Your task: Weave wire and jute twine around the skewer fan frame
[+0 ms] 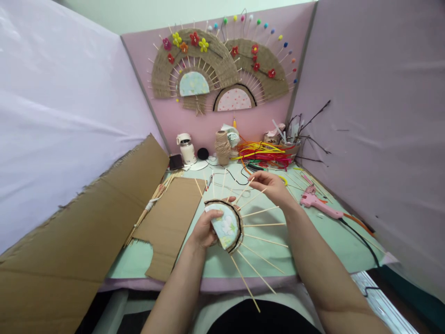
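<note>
The step in hand seems to be the handling of one thin stick (246, 189) on the half-round piece (227, 225), which is held in the left hand (204, 229), above the bench (323, 246). The left hand is closed on this piece: its thumb lies on the flowered face and the fingers go behind. The right hand (273, 188) is a little farther away from the body and to the right; its thumb and fingertips appear pinched together at the outer end of the stick. The other sticks (264, 225) spread out from the curved edge, mostly below the right hand.

In my judgement, the next move calls for a firm left hold and a light right pinch, so that the stick is not bent and its neighbours are not pushed.

The left forearm rises from below, and the right forearm slants inward, with the wrist bent and the fingers directed to the left. The glue gun (321, 205) lies right of the right hand, and a cardboard sheet (174, 213) left of the left hand.
</note>
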The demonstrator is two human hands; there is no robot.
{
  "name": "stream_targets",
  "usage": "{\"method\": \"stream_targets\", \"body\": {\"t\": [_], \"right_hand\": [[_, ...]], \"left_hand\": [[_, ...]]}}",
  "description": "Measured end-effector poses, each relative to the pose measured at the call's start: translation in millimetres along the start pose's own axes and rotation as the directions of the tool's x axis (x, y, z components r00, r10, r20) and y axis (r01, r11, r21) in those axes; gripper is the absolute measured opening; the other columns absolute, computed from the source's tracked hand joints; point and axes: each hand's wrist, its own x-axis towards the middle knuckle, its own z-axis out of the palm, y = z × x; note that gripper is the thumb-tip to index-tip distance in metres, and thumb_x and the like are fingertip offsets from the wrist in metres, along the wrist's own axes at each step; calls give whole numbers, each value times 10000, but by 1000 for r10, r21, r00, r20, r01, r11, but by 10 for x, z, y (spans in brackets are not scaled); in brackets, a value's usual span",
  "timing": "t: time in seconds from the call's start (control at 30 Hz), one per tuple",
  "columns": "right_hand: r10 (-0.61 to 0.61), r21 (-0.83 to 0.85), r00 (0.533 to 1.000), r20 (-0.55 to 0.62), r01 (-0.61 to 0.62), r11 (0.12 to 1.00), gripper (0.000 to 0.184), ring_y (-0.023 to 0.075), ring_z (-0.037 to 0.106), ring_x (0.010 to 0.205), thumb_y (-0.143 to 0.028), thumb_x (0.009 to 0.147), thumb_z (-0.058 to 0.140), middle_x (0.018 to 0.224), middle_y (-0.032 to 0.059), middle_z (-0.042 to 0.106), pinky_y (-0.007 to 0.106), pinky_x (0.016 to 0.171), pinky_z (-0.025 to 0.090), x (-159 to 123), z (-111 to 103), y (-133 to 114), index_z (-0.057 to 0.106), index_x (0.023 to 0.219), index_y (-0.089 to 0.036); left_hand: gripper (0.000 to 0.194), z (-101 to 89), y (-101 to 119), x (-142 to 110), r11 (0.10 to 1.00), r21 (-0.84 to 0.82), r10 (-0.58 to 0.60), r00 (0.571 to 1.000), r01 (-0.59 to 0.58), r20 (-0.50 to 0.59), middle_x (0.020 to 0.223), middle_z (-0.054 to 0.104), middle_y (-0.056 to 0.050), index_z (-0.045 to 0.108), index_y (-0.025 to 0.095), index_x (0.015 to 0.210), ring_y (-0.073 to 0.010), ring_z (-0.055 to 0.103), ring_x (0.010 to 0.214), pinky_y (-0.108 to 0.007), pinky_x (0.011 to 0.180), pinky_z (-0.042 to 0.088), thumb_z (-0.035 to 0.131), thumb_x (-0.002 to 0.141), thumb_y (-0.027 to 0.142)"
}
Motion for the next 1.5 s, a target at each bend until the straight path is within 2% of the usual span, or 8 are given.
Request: {"method": "stream_targets", "body": {"t": [0.13,0.27,0.57,0.77,0.93,1.0,1.2,1.5], "right_hand": [[7,353,999,-33,5,936,152,85,461,566,-267,682,714,676,-23,564,241,561,379,-19,-125,-65,640,803,-214],[3,480,1000,-24,9,877,184,88,444,546,-284,642,738,674,-20,561,253,547,378,-28,-111,-98,618,768,-224],[195,160,979,-65,-183,970,205,74,440,525,-286,613,733,640,-29,578,224,505,329,32,75,113,625,744,-172],[120,25,993,23,-121,992,154,113,527,597,-247,598,711,639,-17,602,267,609,417,156,452,181,617,686,-164],[32,67,978,208,-47,997,138,128,570,625,-214,584,706,664,-10,631,288,657,456,392,807,138,625,688,-172],[17,109,981,195,-39,993,151,133,579,639,-233,588,714,675,-8,637,294,669,465,420,849,137,624,695,-176],[104,203,994,19,-106,973,186,110,539,616,-275,612,717,668,-23,606,260,610,443,304,712,176,612,737,-186],[181,306,971,156,-221,926,256,55,432,511,-276,614,751,639,-45,555,196,472,317,301,354,148,612,805,-177]], "left_hand": [[473,-20,16,5,998,-63,-26,999,24,-29,913,704,-108,607,83,1101,-197,658,774,-302,713,495,589,634,160],[440,-25,4,7,997,-53,-62,996,58,-58,876,708,-110,624,83,1049,-200,659,750,-306,699,495,591,617,160],[448,-43,-18,-12,995,60,-90,994,86,58,893,705,-130,633,69,1046,-221,661,788,-311,712,489,610,606,152],[410,-60,-60,-4,987,133,-100,993,90,66,818,706,-123,629,90,993,-221,660,676,-292,603,472,631,591,167],[373,-105,-55,0,990,132,-50,998,53,-23,694,692,-87,630,88,921,-186,631,571,-267,550,458,653,557,167],[386,-106,-36,-7,993,114,-20,1000,22,-22,702,693,-76,620,100,938,-170,624,561,-253,542,452,653,559,167],[405,-69,-29,-17,991,126,-40,997,31,64,803,703,-101,581,120,1009,-220,665,686,-282,592,484,651,615,180],[315,-55,-51,-23,993,103,-58,996,51,61,810,700,-91,568,134,942,-217,669,700,-283,599,493,652,640,171]]}}
